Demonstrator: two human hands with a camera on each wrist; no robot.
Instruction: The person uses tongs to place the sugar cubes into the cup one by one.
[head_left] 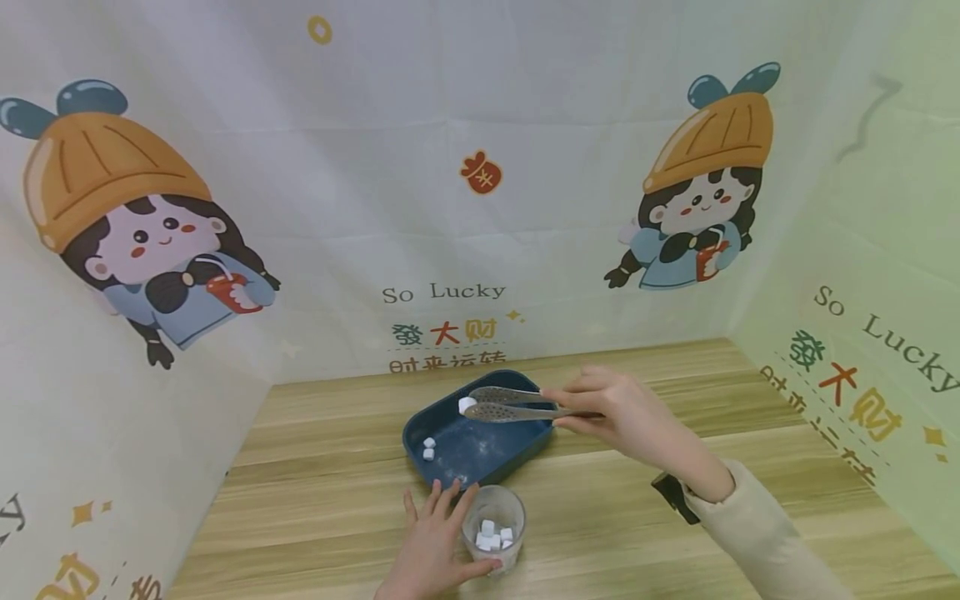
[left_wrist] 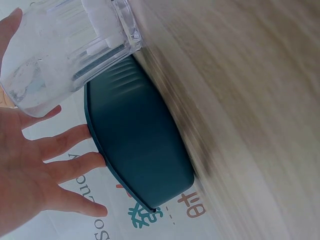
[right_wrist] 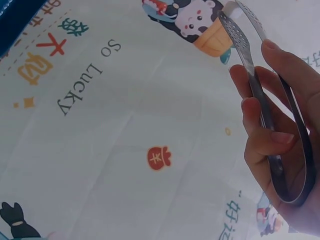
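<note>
My right hand (head_left: 611, 408) grips metal tongs (right_wrist: 256, 90) with perforated tips. Between those tips a white cube (head_left: 467, 407) is pinched above the dark blue tray (head_left: 480, 467). Two more white cubes (head_left: 429, 448) lie at the tray's left end. In front of the tray stands a clear cup (head_left: 513, 504), several white cubes (head_left: 491, 537) inside it. My left hand (head_left: 431, 542) is spread, its thumb beside the cup. In the left wrist view, its straight fingers (left_wrist: 75, 167) reach to the tray's rim and the cup (left_wrist: 55, 60) is close above the palm.
The tray and cup are on a wood-grain table (head_left: 315, 483). A printed cloth backdrop (head_left: 360, 192) rises behind the table and along both sides. A black strap or clip (head_left: 675, 497) shows at the right wrist, by the pale sleeve (head_left: 765, 533).
</note>
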